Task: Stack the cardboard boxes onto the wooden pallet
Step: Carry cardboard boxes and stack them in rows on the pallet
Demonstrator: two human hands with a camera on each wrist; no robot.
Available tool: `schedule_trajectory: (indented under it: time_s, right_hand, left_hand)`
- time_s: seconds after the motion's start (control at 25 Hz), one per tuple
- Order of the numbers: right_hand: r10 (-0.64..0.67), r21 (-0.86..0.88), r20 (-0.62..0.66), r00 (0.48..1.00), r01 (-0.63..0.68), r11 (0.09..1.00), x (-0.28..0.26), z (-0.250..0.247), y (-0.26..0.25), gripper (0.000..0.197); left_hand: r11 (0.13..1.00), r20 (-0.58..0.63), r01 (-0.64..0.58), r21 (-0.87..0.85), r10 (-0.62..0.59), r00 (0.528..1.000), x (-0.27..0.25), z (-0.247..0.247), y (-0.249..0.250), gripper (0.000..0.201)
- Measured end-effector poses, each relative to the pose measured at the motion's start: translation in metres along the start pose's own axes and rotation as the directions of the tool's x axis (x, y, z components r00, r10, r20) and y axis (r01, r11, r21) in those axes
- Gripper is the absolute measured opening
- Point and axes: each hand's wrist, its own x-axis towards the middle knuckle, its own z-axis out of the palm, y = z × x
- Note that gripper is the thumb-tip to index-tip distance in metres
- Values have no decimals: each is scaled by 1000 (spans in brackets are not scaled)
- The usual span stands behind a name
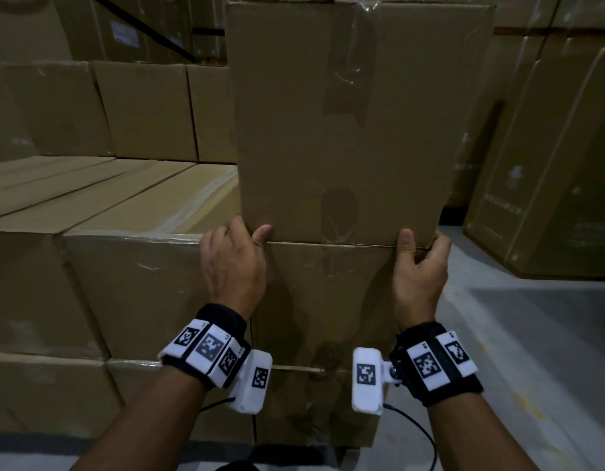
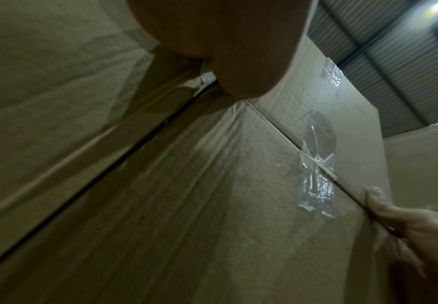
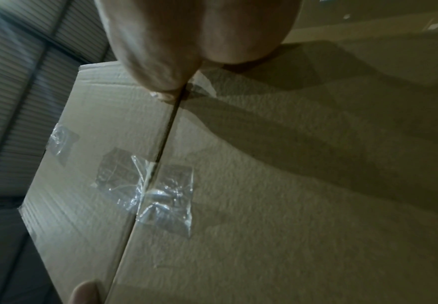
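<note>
A tall brown cardboard box (image 1: pixel 345 124) stands upright on a stack of boxes, its lower edge on the box beneath (image 1: pixel 328 300). My left hand (image 1: pixel 238 248) grips its bottom left corner, thumb on the front face and fingers round the side. At the bottom right corner my right hand (image 1: pixel 421 256) holds it the same way. The left wrist view shows the taped seam between the two boxes (image 2: pixel 316 170) and my right hand (image 2: pixel 407 222) at the far corner. The right wrist view shows the top box (image 3: pixel 95 144) and the same seam tape (image 3: pixel 161 191). No wooden pallet is visible.
Rows of stacked boxes (image 1: pixel 107 198) lie to the left, lower than the held box, and more boxes (image 1: pixel 148 107) rise behind them. Wrapped tall cartons (image 1: pixel 549 164) stand at the right. Grey floor (image 1: pixel 532 351) runs along the right side.
</note>
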Motion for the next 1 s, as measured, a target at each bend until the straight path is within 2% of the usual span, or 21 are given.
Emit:
schedule_trajectory:
  time_s: [0.2,0.52,0.64,0.88,1.0]
  right_hand:
    - [9,2,22,1000,-9,1000,-2,-4,3,41]
    - [-44,25,6,999,44,999,3,-6,7,41]
    - [-9,89,21,1000,7,996,2,-8,12,50]
    - [16,94,-30,999,-14,996,3,-4,13,70]
    - [32,89,-42,999,-28,996,5,-4,15,51]
  left_hand:
    - [999,-16,-46,24,46,999,-3,3,-5,46]
    - [999,-14,-42,19,42,999,-1,5,-7,49]
    - [999,7,-34,22,34,999,-1,4,-7,51]
    - [999,36,-33,-3,33,999,-1,2,-10,42]
    - [1000,39,-25,-4,25,999,-1,2,-10,46]
